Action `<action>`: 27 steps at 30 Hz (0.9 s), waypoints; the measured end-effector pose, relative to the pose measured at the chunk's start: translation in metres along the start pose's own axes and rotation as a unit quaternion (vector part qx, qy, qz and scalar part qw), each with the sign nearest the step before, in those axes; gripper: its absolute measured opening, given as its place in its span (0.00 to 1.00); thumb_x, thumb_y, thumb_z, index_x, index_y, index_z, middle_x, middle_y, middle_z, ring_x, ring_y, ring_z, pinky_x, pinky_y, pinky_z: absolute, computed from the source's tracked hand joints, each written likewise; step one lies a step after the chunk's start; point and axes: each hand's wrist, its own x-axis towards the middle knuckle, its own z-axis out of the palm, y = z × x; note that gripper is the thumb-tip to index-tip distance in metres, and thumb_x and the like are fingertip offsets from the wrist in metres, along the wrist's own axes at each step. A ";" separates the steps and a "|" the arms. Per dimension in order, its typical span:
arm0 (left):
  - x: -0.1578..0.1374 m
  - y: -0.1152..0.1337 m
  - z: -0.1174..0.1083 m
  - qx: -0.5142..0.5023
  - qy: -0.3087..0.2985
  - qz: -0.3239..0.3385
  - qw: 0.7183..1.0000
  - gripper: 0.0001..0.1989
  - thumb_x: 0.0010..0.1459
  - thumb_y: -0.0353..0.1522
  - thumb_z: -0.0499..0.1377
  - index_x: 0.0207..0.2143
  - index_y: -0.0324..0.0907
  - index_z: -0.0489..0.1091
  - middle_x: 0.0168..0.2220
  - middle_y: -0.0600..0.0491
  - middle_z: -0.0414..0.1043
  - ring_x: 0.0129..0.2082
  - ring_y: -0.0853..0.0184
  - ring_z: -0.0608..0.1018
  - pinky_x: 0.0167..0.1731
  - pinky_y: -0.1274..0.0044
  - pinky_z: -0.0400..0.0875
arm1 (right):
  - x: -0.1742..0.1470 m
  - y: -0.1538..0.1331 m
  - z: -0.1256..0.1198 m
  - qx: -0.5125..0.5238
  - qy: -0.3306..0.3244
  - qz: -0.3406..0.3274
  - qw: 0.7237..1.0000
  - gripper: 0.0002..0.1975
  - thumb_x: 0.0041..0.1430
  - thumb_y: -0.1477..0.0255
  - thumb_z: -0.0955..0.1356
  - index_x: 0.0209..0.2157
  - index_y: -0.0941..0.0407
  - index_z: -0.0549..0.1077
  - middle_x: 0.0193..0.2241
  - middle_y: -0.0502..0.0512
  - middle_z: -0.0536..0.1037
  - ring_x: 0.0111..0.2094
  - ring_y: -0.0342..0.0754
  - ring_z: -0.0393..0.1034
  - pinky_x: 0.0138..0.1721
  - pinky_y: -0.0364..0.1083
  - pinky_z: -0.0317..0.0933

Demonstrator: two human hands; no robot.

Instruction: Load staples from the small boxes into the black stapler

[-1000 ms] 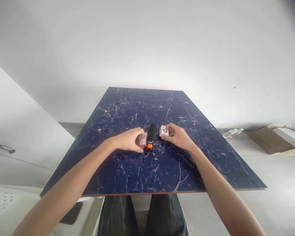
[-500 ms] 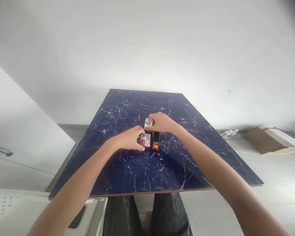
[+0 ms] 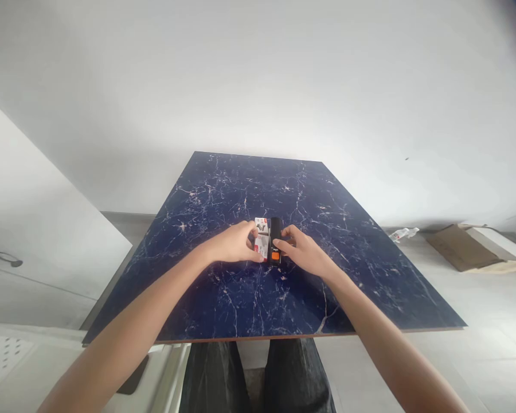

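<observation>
Rectangular table with dark blue, white-veined marbled top [image 3: 241,304]: brown near edge running above two legs in dark trousers [image 3: 298,378]; narrower far edge near the pale wall [image 3: 258,86]. Tabletop extends left, right and beyond the central group, which stands well apart from every edge.

Small red-and-white printed box [image 3: 262,248]: centre of table, by the left hand [image 3: 236,244]. Small white box with dark picture [image 3: 261,225]: just beyond it, in line. Long black case with orange square at its near end [image 3: 276,230]: lengthwise, right alongside both boxes.

Left hand: curved and narrowed, thumb at the near box's near end, fingers at the boxes' left side; firm grip or mere bracing, cannot tell. Right hand [image 3: 304,250]: holding the black case, thumb over its top, fingers at its right side.

Brown cardboard box [image 3: 464,246]: floor, right; clear plastic item [image 3: 404,234] near it, form hard to make out.

Obscured: some left fingertips, behind the hand; print, too small to read; dark flat object [image 3: 134,376], partly covered by the left forearm; both forearms, cut off at the lower border.
</observation>
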 end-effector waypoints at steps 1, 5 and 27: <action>0.000 -0.002 -0.003 0.006 0.002 0.006 1.000 0.32 0.47 0.48 0.71 0.50 0.46 0.66 0.54 0.42 0.72 0.41 0.56 0.81 0.33 0.68 0.77 | 0.001 0.004 0.006 0.018 0.008 0.000 1.000 0.14 0.64 0.55 0.67 0.40 0.51 0.67 0.35 0.52 0.82 0.33 0.51 0.78 0.32 0.49 0.70; 0.005 -0.010 -0.009 0.061 -0.004 0.038 0.997 0.50 0.43 0.48 0.73 0.67 0.54 0.58 0.73 0.43 0.45 0.54 0.51 0.76 0.41 0.68 0.77 | 0.006 0.013 0.015 0.062 0.029 -0.005 0.998 0.13 0.63 0.56 0.68 0.38 0.51 0.67 0.37 0.51 0.81 0.38 0.52 0.79 0.37 0.49 0.71; 0.038 -0.028 0.034 0.177 0.071 0.120 0.974 0.64 0.44 0.54 0.69 0.75 0.49 0.37 0.67 0.40 0.53 0.65 0.41 0.58 0.60 0.53 0.63 | -0.014 -0.004 0.014 -0.024 0.106 0.011 0.994 0.22 0.53 0.65 0.72 0.47 0.51 0.64 0.46 0.57 0.81 0.37 0.52 0.79 0.36 0.48 0.67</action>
